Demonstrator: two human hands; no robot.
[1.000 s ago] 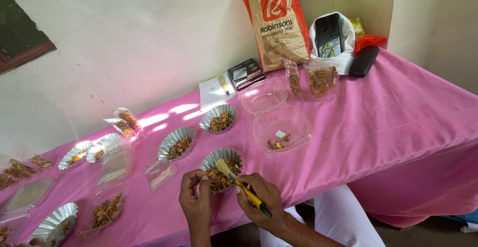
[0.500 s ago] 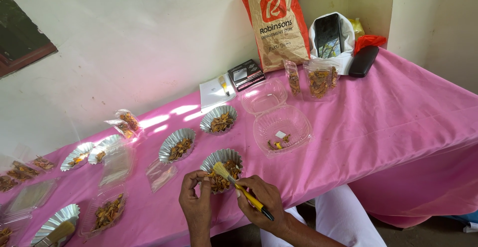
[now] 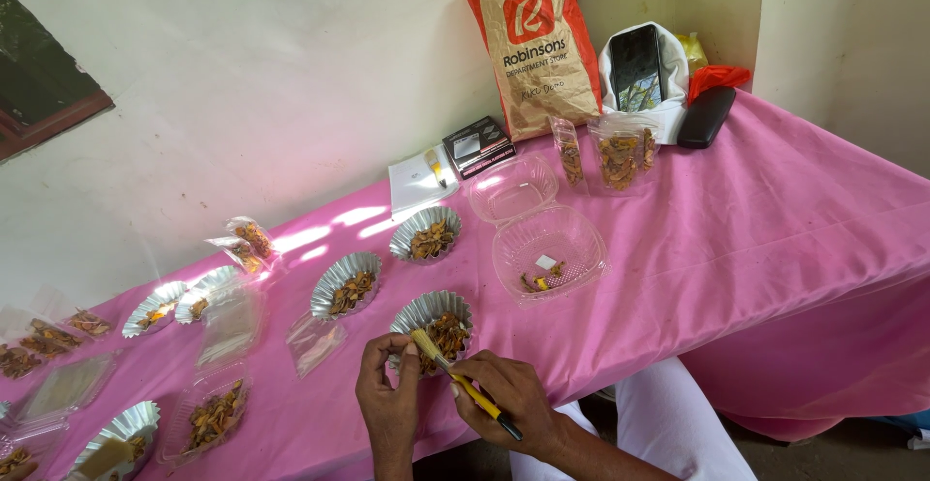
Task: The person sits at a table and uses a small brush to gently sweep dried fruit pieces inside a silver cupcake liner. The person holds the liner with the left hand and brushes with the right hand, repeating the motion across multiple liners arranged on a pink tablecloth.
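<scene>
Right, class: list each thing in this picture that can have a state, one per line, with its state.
Brush: held in right hand, bristles at left hand fingers.
Nearest foil dish: filled with brown pieces.
Clear clamshell box: open, nearly empty.
Paper bag: upright against wall.
Phone: propped upright.
Pink tablecloth: spread over table.

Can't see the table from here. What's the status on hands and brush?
Left hand pinching something small at the foil dish rim. Right hand gripping yellow brush, bristles at left fingertips. Open clear container beside the dish, not touching.
</scene>
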